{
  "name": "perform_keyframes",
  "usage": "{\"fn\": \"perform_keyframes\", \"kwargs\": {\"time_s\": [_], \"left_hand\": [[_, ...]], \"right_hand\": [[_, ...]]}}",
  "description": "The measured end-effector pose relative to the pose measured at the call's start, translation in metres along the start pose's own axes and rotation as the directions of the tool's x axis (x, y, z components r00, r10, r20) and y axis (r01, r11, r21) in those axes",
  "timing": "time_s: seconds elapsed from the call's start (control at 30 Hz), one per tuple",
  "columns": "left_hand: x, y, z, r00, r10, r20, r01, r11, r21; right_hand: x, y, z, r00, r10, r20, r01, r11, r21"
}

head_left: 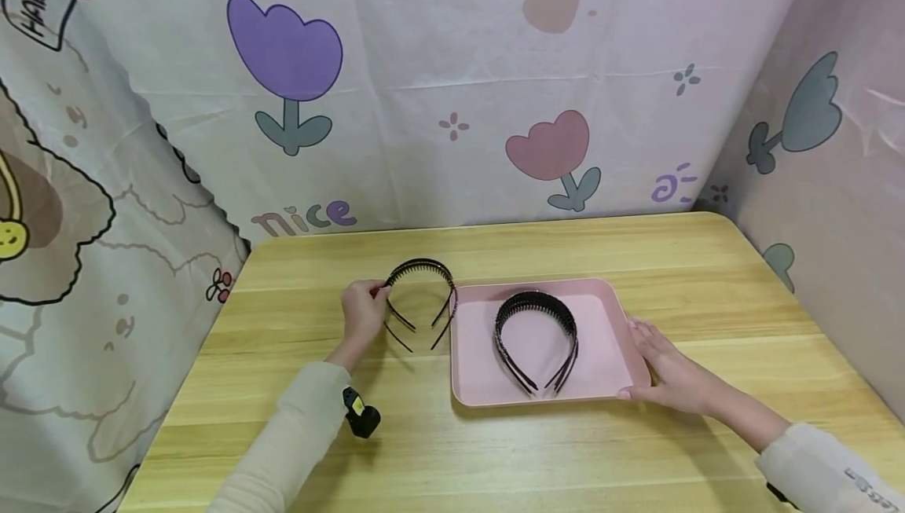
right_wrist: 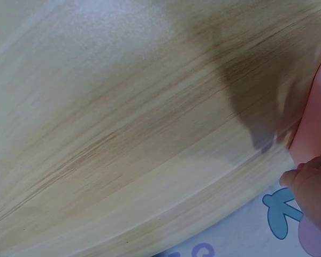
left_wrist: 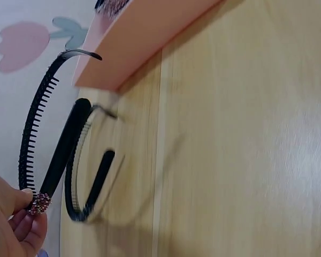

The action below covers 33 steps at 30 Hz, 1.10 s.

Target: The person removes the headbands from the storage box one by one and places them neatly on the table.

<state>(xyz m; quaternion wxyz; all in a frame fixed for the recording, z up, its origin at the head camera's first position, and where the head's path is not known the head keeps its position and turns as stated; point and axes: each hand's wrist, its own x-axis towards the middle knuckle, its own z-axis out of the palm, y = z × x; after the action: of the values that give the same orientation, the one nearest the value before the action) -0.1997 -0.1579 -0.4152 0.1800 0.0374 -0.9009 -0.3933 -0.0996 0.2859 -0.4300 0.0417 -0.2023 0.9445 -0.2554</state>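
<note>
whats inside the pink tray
Black headbands lie close together inside the pink tray; they overlap, so their number is unclear, and whatever is directly beneath them is covered.

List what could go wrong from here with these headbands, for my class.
The left hand pinches a black toothed headband at one spot, so it might twist or slip. Its teeth could snag the neighbouring headband. The right hand, touching the pink tray, might nudge it and shift the headbands inside.

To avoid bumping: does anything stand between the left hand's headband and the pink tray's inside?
Yes: the raised left wall of the pink tray, beside the headband in the left hand. No other obstacle shows.
</note>
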Motion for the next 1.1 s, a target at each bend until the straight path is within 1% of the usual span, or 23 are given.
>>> {"fn": "perform_keyframes", "kwargs": {"time_s": [0.17,0.27,0.4,0.6,0.77,1.0,1.1], "left_hand": [[0.006,-0.012,-0.005,0.999,-0.047,-0.022,0.047,0.999,0.014],[0.01,-0.018,-0.009,0.997,-0.066,-0.027,0.067,0.998,0.02],[0.014,-0.024,-0.014,0.996,-0.09,-0.025,0.091,0.995,0.037],[0.02,-0.031,-0.022,0.992,-0.122,-0.022,0.123,0.99,0.062],[0.028,-0.04,-0.028,0.991,-0.13,-0.034,0.133,0.987,0.086],[0.033,-0.049,-0.035,0.993,-0.099,-0.063,0.107,0.986,0.126],[0.035,-0.053,-0.038,0.992,-0.1,-0.071,0.109,0.986,0.128]], "right_hand": [[0.0,0.001,0.001,1.0,0.026,0.01,-0.026,1.0,-0.001],[0.0,0.001,0.001,1.0,0.013,0.004,-0.013,1.0,-0.006],[0.0,0.001,0.0,1.0,0.008,0.005,-0.008,1.0,0.006],[0.0,0.0,0.0,0.999,0.033,0.023,-0.034,0.999,0.019],[0.0,0.001,0.001,1.0,0.023,0.014,-0.023,1.0,0.013],[0.0,0.001,0.001,1.0,0.024,0.015,-0.024,0.999,0.032],[0.0,0.0,0.001,0.999,0.032,0.021,-0.032,0.999,0.039]]}}
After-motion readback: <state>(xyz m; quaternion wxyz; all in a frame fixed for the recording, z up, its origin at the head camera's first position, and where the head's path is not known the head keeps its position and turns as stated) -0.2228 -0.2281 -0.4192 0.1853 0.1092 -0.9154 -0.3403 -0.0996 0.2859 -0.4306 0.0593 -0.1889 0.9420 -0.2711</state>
